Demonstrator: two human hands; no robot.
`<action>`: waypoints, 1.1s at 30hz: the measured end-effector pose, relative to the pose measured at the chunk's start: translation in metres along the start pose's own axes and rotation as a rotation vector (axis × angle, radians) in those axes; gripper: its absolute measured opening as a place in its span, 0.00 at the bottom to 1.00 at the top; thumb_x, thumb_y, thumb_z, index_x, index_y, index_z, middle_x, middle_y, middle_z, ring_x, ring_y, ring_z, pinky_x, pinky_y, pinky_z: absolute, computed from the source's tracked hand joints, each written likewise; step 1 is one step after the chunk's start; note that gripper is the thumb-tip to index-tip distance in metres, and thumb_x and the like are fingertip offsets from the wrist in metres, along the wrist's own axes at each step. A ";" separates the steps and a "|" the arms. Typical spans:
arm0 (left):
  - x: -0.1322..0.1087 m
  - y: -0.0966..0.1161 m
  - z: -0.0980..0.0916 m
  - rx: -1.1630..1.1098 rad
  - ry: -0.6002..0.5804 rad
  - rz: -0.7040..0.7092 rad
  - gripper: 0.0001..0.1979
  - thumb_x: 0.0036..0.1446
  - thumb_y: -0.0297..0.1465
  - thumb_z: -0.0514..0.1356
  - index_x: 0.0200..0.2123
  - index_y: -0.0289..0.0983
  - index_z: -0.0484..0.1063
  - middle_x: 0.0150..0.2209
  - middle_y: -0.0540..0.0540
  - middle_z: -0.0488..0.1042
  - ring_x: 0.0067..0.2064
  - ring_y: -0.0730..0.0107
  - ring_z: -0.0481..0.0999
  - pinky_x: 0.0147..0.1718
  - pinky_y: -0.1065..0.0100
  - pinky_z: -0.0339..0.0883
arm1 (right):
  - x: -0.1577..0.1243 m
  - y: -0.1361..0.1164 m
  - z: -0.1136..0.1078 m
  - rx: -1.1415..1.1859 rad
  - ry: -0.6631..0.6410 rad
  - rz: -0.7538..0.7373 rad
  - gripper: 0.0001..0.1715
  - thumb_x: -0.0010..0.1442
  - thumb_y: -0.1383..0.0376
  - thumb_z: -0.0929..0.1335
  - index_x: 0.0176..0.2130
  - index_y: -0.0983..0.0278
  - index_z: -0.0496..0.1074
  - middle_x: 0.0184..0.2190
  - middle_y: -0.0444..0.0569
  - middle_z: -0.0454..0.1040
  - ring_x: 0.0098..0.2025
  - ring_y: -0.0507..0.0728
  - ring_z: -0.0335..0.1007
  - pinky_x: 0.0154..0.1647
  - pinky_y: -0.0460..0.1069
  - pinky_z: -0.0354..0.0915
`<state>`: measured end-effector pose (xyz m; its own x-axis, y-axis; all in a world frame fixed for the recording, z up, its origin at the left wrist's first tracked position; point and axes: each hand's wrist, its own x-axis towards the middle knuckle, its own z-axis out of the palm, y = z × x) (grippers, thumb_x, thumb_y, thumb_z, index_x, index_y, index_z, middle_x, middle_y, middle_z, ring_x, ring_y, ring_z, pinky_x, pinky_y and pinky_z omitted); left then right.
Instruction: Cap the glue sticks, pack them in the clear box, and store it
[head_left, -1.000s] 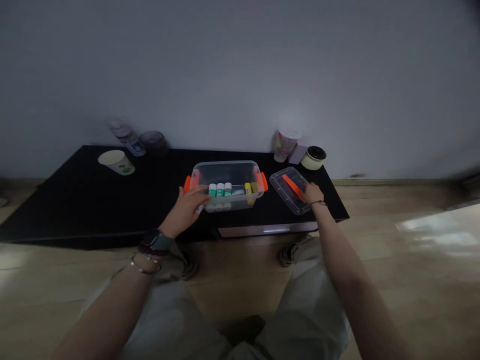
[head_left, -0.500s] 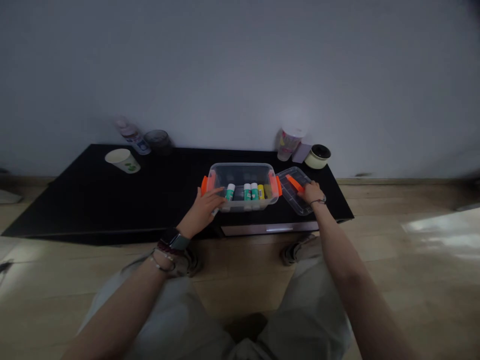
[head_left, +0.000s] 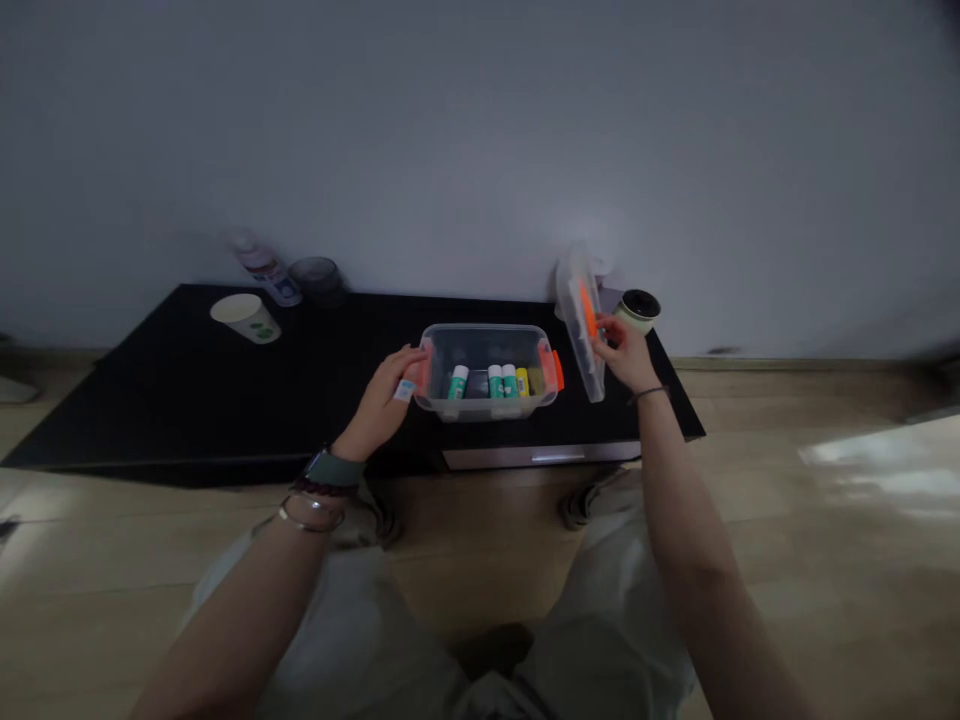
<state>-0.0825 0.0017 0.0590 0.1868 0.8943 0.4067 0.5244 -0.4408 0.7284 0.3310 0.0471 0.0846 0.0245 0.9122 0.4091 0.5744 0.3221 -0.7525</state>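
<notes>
Head view. A black tabletop [head_left: 225, 400] runs along a plain wall. At its left end are a white paper cup [head_left: 246, 318] with a green print, a bottle [head_left: 268, 270] and a dark round container [head_left: 318, 278]; all three are well apart from the hands. At the right end, a cream jar [head_left: 637, 308] with a black top sits just behind the right hand [head_left: 626, 350]. The raised lid [head_left: 576, 300] covers most of the items by the wall beside that jar, so these cannot be identified.

A clear plastic box [head_left: 487, 406] with orange latches is near the front edge, uncovered. Inside, three green tubes [head_left: 509, 382] with white caps and a yellow tube [head_left: 523, 382] are visible.

The right hand is closed on the clear lid at its orange handle, thumb and fingers pinching. The lid is tilted steeply, to the right of the box; whether its lower edge touches the tabletop cannot be determined. The left hand [head_left: 381, 402] is against the box's left end, fingers together and lightly bent; whether it grips cannot be told.
</notes>
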 end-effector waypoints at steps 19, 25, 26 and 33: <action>0.022 -0.021 0.030 -0.598 0.221 -0.473 0.29 0.57 0.54 0.57 0.44 0.33 0.77 0.44 0.41 0.80 0.49 0.56 0.76 0.55 0.54 0.67 | 0.006 -0.070 0.098 -0.109 -0.384 -0.229 0.14 0.52 0.66 0.71 0.41 0.62 0.75 0.56 0.55 0.74 0.61 0.65 0.67 0.63 0.62 0.59; 0.025 -0.025 0.029 -0.614 0.224 -0.525 0.30 0.57 0.55 0.57 0.43 0.34 0.78 0.44 0.40 0.80 0.49 0.55 0.76 0.53 0.55 0.68 | 0.008 -0.066 0.106 -0.165 -0.441 -0.266 0.15 0.52 0.66 0.72 0.43 0.63 0.75 0.56 0.56 0.74 0.61 0.66 0.67 0.62 0.63 0.60; 0.025 -0.026 0.028 -0.610 0.232 -0.539 0.30 0.57 0.54 0.57 0.44 0.34 0.77 0.45 0.40 0.79 0.51 0.54 0.75 0.53 0.54 0.68 | 0.008 -0.066 0.107 -0.184 -0.454 -0.272 0.15 0.53 0.66 0.72 0.43 0.63 0.75 0.57 0.57 0.74 0.61 0.66 0.67 0.62 0.63 0.60; 0.022 -0.032 0.028 -0.462 0.161 -0.487 0.25 0.56 0.40 0.62 0.55 0.35 0.72 0.56 0.38 0.74 0.58 0.52 0.72 0.61 0.50 0.62 | 0.003 -0.067 0.110 -0.293 -0.489 -0.259 0.17 0.55 0.65 0.72 0.46 0.63 0.76 0.59 0.56 0.72 0.62 0.66 0.66 0.64 0.64 0.57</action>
<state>-0.0717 0.0375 0.0289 -0.1251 0.9919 0.0243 0.1024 -0.0115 0.9947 0.2027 0.0564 0.0801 -0.4833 0.8465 0.2234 0.7138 0.5287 -0.4593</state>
